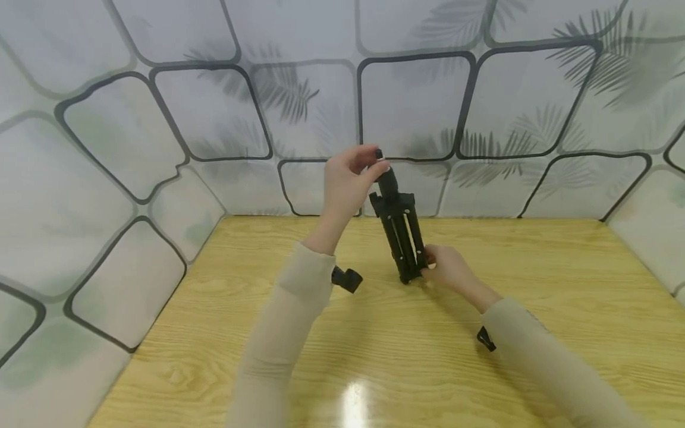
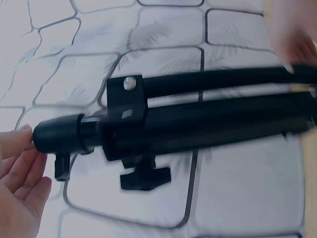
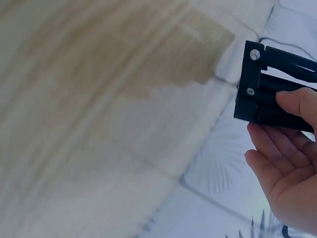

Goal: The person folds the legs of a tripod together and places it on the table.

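Observation:
A small black tripod [image 1: 400, 232] with its legs folded together is held tilted, its top leaning left, over the back of the table. At its top end, my left hand [image 1: 345, 181] pinches the black cap [image 2: 57, 134] between thumb and fingers. My right hand [image 1: 452, 270] grips the lower end of the legs; in the right wrist view its thumb [image 3: 297, 101] lies on one side and the fingers [image 3: 282, 148] curl underneath. Silver rivets show at the leg joints. A winged black knob [image 2: 145, 178] sticks out from the tripod's collar in the left wrist view.
The wooden table [image 1: 225, 333] runs back to a wall covering [image 1: 310, 113] with a dark-lined stone pattern and leaf prints. Small black pieces [image 1: 346, 278] jut out beside both beige sleeves [image 1: 283, 321].

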Available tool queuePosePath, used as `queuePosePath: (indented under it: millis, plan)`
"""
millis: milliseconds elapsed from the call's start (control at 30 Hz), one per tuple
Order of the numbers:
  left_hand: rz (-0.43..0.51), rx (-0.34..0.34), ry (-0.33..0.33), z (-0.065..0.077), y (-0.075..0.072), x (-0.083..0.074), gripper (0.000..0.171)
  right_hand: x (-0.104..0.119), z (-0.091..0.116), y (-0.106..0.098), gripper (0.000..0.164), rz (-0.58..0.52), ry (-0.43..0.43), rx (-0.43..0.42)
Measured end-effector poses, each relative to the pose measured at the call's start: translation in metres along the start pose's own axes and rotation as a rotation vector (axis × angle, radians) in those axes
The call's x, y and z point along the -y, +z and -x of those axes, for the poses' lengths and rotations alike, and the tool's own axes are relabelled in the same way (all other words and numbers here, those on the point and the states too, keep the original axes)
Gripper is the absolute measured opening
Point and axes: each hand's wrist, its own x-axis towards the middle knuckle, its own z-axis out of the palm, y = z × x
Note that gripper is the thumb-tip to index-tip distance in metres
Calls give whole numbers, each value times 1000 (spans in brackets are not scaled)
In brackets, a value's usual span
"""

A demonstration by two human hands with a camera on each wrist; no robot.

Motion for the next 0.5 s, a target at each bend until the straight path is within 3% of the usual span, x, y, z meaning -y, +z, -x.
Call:
queuePosePath:
  millis: [200,400,500]
  plan:
    - [-47,6,-42,11,-38,11,28,-5,5,-19,18,54,-10,-38]
    - [-177,56,-175,29,-67,33,27,-10,13,-36,18,109,-9,-3]
    - [-242,121,-245,40,-76,49,29,-10,17,-43,17,141,-19,-4]
